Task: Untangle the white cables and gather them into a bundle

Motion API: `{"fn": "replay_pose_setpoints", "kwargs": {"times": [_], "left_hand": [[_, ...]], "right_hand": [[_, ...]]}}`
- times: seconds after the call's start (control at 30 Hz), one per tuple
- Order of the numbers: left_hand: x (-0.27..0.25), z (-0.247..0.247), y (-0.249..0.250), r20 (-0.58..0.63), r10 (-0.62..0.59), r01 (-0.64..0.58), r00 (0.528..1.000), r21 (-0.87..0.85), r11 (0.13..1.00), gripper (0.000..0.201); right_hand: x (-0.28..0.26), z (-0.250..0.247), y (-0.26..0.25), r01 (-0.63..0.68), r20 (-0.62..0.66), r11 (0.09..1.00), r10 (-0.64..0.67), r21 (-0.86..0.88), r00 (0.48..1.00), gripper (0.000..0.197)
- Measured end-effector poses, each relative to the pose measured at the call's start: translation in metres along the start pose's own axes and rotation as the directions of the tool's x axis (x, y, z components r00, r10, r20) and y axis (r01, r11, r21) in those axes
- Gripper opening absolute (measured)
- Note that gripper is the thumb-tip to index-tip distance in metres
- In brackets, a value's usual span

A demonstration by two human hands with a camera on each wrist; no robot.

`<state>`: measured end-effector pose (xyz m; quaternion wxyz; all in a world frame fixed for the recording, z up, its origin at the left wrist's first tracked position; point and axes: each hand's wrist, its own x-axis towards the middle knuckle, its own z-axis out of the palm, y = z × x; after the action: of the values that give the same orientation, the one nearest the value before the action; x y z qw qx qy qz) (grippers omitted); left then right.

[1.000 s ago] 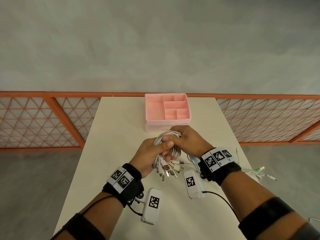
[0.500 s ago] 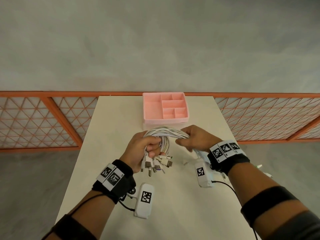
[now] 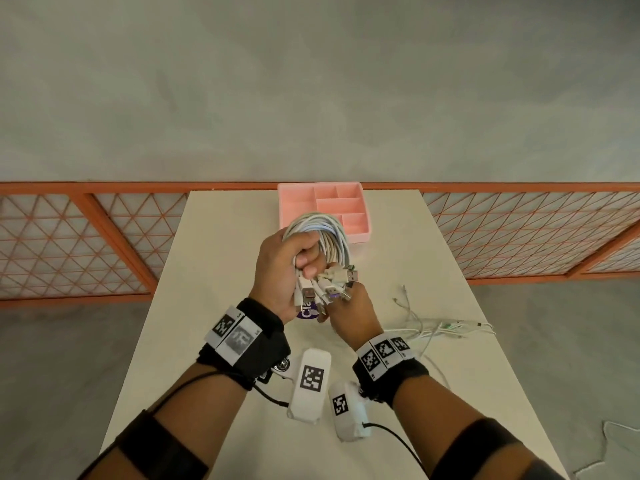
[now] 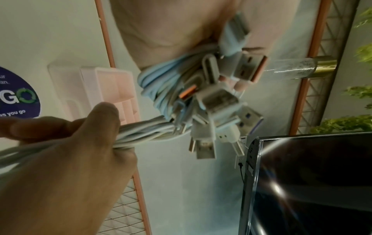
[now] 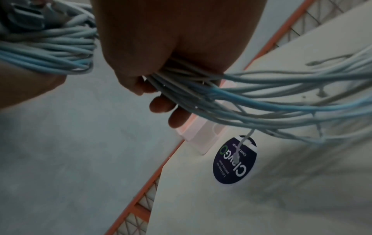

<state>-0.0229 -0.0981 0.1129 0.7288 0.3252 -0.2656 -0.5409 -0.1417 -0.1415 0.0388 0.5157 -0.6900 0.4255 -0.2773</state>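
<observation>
My left hand (image 3: 301, 261) grips a coil of white cables (image 3: 322, 230) and holds it upright above the table. A bunch of USB plugs (image 3: 332, 289) hangs from the coil just under my fingers; the left wrist view shows the plugs (image 4: 217, 103) close up, beside my left hand (image 4: 70, 151). Below the plugs is my right hand (image 3: 341, 306). In the right wrist view my right hand (image 5: 177, 55) is curled round several strands (image 5: 261, 95) that run off towards the table. Those loose cable ends (image 3: 436, 327) lie on the table to the right.
A pink divided tray (image 3: 346, 202) stands at the far edge of the white table (image 3: 225, 237), right behind the coil. A dark round sticker (image 3: 306, 312) is on the table under my hands. An orange mesh railing (image 3: 104, 237) runs behind the table.
My left hand has lifted the coil and turned it upright. My right hand has left the coil's right side and come down beneath the plugs, gripping the trailing strands.
</observation>
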Motion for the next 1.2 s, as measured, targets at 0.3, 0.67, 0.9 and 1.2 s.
{"fn": "replay_pose_setpoints", "kwargs": {"times": [0.3,0.67,0.9,1.2], "left_hand": [[0.006,-0.001,-0.010,-0.316,0.074,-0.093,0.946,-0.044,0.995,0.037],[0.010,-0.016,-0.012,-0.447,0.295,-0.194,0.845,0.259,0.946,0.025],[0.002,-0.042,-0.037,-0.364,0.330,-0.149,0.871,0.444,0.883,0.025],[-0.001,-0.054,-0.047,-0.274,0.343,-0.126,0.898,0.589,0.798,0.048]], "right_hand": [[0.009,0.019,0.013,0.001,0.030,1.000,-0.001,-0.010,1.000,0.017],[-0.021,0.043,0.032,0.057,0.343,0.953,0.051,-0.299,0.938,0.039],[-0.023,0.037,0.030,0.148,0.478,0.830,0.155,-0.538,0.865,0.038],[-0.014,0.007,-0.002,0.422,0.623,0.655,0.097,-0.628,0.777,0.024]]}}
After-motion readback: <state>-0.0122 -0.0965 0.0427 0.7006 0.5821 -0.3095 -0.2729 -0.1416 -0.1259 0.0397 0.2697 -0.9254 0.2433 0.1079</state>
